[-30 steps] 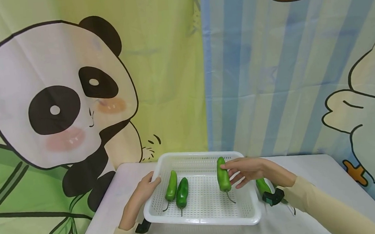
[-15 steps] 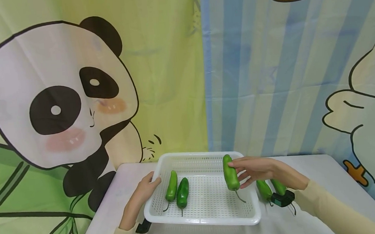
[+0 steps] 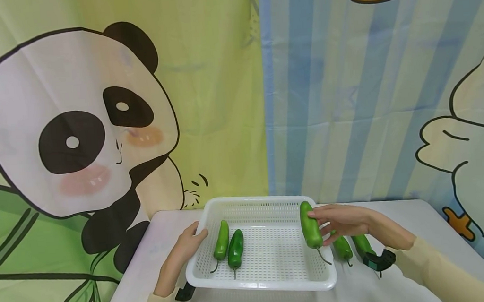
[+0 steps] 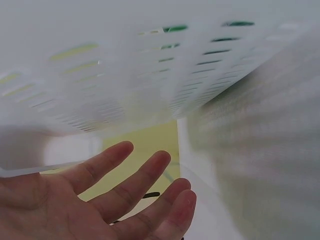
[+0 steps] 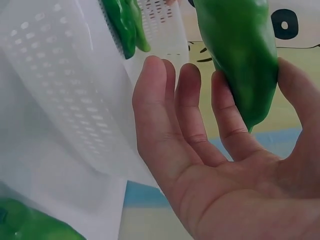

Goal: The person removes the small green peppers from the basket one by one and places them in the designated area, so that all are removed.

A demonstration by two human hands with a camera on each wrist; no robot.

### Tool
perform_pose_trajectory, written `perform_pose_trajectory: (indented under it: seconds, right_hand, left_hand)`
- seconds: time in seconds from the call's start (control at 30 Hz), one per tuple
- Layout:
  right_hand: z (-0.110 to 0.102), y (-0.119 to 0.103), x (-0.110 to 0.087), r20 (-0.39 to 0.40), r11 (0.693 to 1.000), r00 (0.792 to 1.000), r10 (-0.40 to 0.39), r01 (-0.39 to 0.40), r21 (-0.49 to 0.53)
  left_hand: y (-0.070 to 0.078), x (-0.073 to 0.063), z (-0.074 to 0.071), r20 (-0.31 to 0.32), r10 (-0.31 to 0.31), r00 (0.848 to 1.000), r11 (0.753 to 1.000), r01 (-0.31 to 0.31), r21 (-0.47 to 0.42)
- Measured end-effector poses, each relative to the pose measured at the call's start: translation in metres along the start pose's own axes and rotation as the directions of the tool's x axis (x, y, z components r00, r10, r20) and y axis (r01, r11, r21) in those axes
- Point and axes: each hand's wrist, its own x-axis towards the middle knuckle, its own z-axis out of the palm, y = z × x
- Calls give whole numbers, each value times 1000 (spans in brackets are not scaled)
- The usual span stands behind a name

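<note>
My right hand (image 3: 344,219) pinches a green chili pepper (image 3: 310,226) between thumb and fingers, above the right side of a white plastic basket (image 3: 259,286). In the right wrist view, the pepper (image 5: 240,45) sits between thumb and index finger while the other fingers stay off it. My left hand (image 3: 187,244) holds the basket's left rim, thumb over the edge. Its other fingers (image 4: 135,182) reach along the outside of the wall in the left wrist view. Inside the basket lie a lighter green pepper (image 3: 221,241) and a darker one (image 3: 235,250), side by side.
To the right of the basket, two more green peppers (image 3: 342,247) lie on the white table (image 3: 408,261), partly hidden by my right hand and wrist. A curtain (image 3: 223,124) with a printed panda hangs close behind the table.
My right hand has carried the green chili pepper to the right, from over the basket's inside toward its right wall. The left hand and the basket have stayed put.
</note>
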Motion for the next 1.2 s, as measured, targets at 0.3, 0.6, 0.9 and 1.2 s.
perform_pose_trajectory:
  seconds: [0.3, 0.6, 0.9, 1.2]
  right_hand:
    - [-10, 6, -15, 15, 1000, 1000, -19, 19, 18]
    - [-29, 23, -35, 54, 997, 997, -59, 57, 43]
    - [-62, 45, -61, -55, 999, 998, -17, 19, 30]
    - [-84, 58, -76, -214, 997, 976, 49, -61, -50]
  left_hand:
    - [0, 0, 1, -3, 9, 1000, 1000, -9, -1]
    - [3, -2, 1, 3, 1, 1000, 1000, -1, -2]
    - [3, -2, 0, 0, 8, 1000, 1000, -8, -9]
    - [4, -3, -2, 8, 0, 1000, 1000, 0, -9]
